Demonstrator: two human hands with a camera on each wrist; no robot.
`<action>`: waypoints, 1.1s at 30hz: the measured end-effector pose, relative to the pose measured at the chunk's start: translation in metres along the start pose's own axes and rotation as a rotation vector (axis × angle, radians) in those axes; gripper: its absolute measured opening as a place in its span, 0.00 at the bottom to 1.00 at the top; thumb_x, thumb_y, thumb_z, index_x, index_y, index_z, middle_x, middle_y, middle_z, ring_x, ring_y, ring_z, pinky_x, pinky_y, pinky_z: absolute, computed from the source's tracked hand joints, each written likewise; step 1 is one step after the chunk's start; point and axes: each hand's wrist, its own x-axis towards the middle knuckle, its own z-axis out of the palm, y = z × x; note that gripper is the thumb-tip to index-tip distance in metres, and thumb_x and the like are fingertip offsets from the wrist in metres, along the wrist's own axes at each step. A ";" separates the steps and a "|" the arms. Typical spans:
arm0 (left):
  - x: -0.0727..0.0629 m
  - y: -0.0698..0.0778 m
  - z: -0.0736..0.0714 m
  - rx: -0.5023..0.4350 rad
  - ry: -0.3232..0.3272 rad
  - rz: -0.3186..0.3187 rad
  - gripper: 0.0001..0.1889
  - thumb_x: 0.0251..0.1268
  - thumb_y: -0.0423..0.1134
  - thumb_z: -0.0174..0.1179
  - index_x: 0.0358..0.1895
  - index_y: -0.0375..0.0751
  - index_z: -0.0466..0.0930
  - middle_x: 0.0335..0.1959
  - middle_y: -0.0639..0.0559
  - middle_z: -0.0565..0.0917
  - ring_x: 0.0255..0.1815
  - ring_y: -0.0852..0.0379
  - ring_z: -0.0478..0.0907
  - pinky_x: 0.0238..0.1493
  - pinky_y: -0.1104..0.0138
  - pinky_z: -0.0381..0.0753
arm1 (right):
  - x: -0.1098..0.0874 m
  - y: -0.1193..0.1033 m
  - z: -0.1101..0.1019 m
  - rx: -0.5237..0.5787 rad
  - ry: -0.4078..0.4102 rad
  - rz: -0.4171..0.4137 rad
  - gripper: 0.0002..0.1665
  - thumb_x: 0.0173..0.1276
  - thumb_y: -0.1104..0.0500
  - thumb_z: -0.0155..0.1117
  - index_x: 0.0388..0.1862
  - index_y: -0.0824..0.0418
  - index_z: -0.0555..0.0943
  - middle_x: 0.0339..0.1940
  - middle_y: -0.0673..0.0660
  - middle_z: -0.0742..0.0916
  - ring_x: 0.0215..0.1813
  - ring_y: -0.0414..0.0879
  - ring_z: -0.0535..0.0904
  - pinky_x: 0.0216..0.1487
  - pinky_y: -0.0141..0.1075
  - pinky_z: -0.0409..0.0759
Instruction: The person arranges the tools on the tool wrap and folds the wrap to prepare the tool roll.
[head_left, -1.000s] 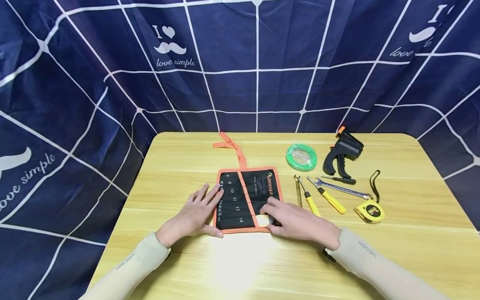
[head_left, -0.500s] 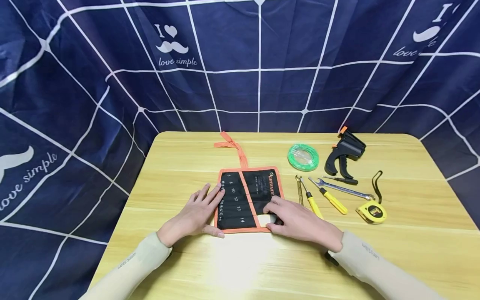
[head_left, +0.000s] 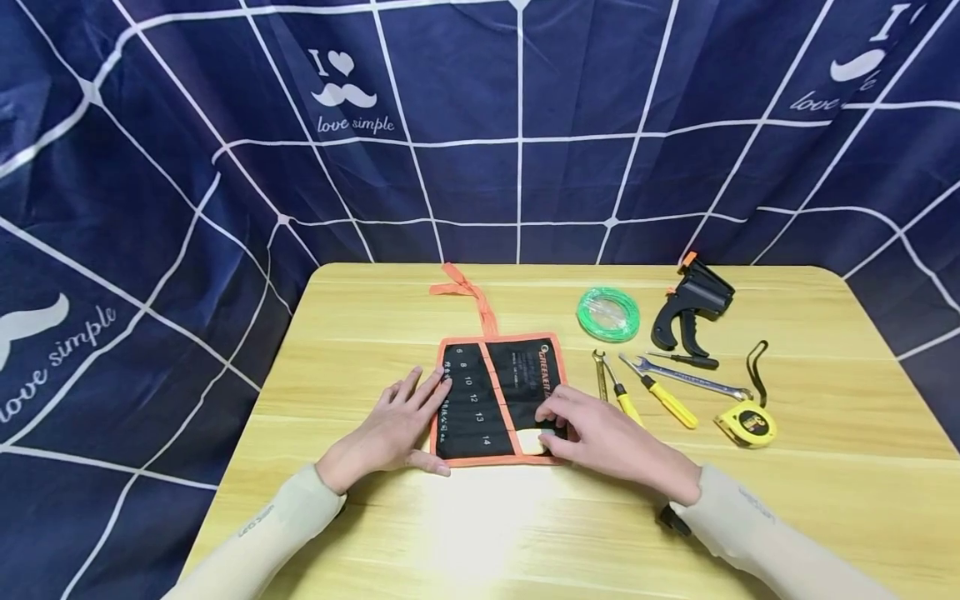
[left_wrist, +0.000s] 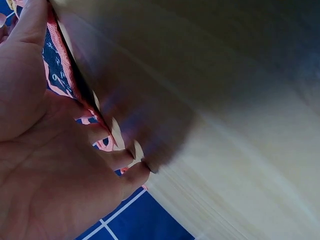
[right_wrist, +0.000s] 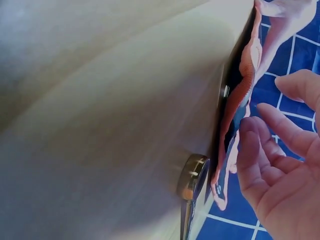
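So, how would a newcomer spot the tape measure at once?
On the wooden table, look to the right of the black, orange-edged pouch. The tape measure is the rightmost tool there, near one end of the long wrench. Unlike the slim yellow-handled tools, it is a squat yellow case with a black strap.

Across the pouch (head_left: 480, 400)
A left hand (head_left: 386, 433) spreads over its left edge; the right hand (head_left: 611, 433) bends loosely at its right.

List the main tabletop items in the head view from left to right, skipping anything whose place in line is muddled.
Black-and-orange tool pouch, green coil, black trigger-handled tool, yellow tape measure.
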 end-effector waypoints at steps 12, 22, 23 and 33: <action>-0.001 0.000 -0.001 0.017 0.021 0.018 0.69 0.57 0.78 0.69 0.90 0.36 0.49 0.90 0.36 0.47 0.88 0.28 0.43 0.78 0.34 0.57 | -0.016 0.014 -0.028 0.037 0.118 -0.003 0.09 0.77 0.58 0.75 0.53 0.51 0.88 0.42 0.40 0.83 0.42 0.39 0.82 0.42 0.37 0.84; -0.002 -0.001 -0.001 0.010 0.042 0.042 0.68 0.58 0.77 0.69 0.89 0.35 0.50 0.90 0.35 0.48 0.88 0.27 0.44 0.78 0.33 0.57 | -0.029 0.030 -0.046 -0.027 0.236 -0.060 0.12 0.73 0.64 0.77 0.51 0.53 0.88 0.42 0.44 0.85 0.41 0.40 0.83 0.37 0.37 0.85; -0.002 -0.001 -0.001 0.010 0.041 0.044 0.68 0.58 0.77 0.69 0.89 0.34 0.50 0.90 0.35 0.48 0.88 0.27 0.44 0.78 0.33 0.57 | -0.030 0.032 -0.048 -0.042 0.254 -0.070 0.12 0.72 0.64 0.77 0.51 0.52 0.88 0.42 0.45 0.85 0.41 0.40 0.83 0.36 0.36 0.84; -0.002 -0.003 0.002 0.013 0.045 0.037 0.68 0.58 0.77 0.69 0.89 0.34 0.50 0.90 0.35 0.48 0.88 0.28 0.44 0.77 0.33 0.58 | -0.044 0.049 -0.068 -0.135 0.378 -0.074 0.18 0.65 0.69 0.80 0.50 0.52 0.88 0.40 0.42 0.86 0.36 0.36 0.79 0.34 0.29 0.76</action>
